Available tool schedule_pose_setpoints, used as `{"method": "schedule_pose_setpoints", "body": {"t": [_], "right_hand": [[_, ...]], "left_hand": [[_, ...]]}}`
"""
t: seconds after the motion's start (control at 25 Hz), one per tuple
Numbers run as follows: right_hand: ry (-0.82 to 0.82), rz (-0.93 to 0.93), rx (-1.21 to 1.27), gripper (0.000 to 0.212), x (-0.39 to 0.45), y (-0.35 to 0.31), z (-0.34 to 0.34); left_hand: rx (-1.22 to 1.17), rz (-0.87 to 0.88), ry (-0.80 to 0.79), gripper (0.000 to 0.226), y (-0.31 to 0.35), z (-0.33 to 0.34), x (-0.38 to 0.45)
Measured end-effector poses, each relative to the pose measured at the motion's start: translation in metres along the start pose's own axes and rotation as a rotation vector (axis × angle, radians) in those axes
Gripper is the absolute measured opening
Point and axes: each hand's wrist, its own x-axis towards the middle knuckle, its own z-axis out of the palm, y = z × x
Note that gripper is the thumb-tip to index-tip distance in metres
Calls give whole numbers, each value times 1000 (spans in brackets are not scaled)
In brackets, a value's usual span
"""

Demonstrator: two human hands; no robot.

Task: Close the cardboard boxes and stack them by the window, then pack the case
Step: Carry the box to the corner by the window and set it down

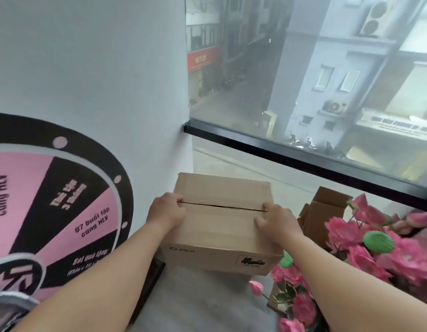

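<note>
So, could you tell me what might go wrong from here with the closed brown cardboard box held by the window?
1. The brown cardboard box has untaped top flaps; a dark gap shows along the seam, so they may spring open once the left hand and right hand let go.
2. The pink artificial flowers crowd its right side and could get knocked.
3. The open cardboard box beside it limits room for stacking.

body: two bare forearms | hands (166, 210): bare, no gloves or rings visible | sleeves: out of view
</note>
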Motion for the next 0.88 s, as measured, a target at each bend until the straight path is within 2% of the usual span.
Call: {"method": "schedule_pose_setpoints", "body": {"t": [0.24, 0.52, 0.72, 0.88], "right_hand": [[-65, 59, 23, 29, 123, -1, 60], [-124, 134, 61, 36, 272, 12, 143], [-191, 185, 66, 36, 339, 8, 203], [-245, 230, 50, 49, 375, 0, 255]], "left_hand": [[66, -21, -123, 48, -21, 25, 139], [81, -97, -138, 52, -42, 82, 301], [74, -121, -185, 53, -77, 127, 389], [78, -142, -231, 55, -114, 163, 444]]}}
